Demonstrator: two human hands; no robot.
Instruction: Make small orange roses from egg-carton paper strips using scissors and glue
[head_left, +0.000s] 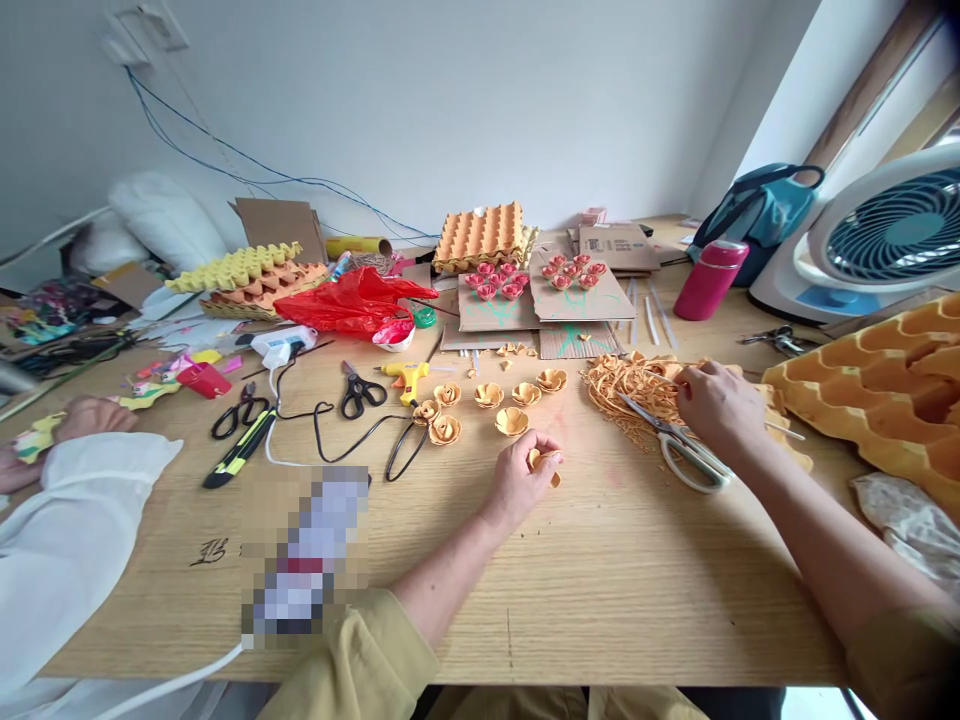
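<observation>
In my left hand (525,475) is a small orange cup-shaped piece of egg carton (555,479), pinched between the fingers above the table. My right hand (720,400) is closed at the pile of orange carton shreds (626,390), its fingertips mostly hidden. A thin pale stick (786,430) shows beside it; whether I hold it is unclear. White-handled scissors (694,460) lie just under and left of that hand, blades on the shreds. Beyond my left hand sit several orange carton flowers (512,421).
A yellow glue gun (406,380), black scissors (361,390) and a cutter knife (240,448) lie left. Red flowers (496,282) stand on cardboard behind. Egg trays (877,390), a pink bottle (711,280) and a fan (885,235) are right. A co-worker's hand (96,418) works far left.
</observation>
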